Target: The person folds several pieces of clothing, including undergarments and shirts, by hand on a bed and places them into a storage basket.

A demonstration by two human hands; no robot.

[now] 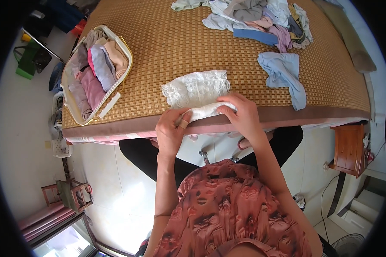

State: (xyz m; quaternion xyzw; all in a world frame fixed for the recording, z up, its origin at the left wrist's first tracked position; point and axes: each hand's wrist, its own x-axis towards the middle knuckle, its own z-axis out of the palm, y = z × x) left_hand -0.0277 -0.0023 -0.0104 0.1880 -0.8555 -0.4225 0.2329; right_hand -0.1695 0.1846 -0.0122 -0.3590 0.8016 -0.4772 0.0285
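A white lace garment (197, 88) lies on the woven mat at the bed's near edge, its near end rolled up. My left hand (172, 128) pinches the left end of that roll between thumb and fingers; a tan bandage wraps the thumb. The right end of the roll is gripped by my right hand (241, 110), thumb below and fingers on top. A crumpled light blue garment (284, 70) lies to the right. At the left, a white basket (128, 57) holds several rolled clothes, pink, lilac, beige and grey.
A loose pile of clothes (254, 19) lies at the far side of the woven mat (160, 41). A white strip (110, 105) rests beside the basket. Below the bed edge are my knees and a metal-legged seat. A wooden cabinet (347, 147) stands at the right.
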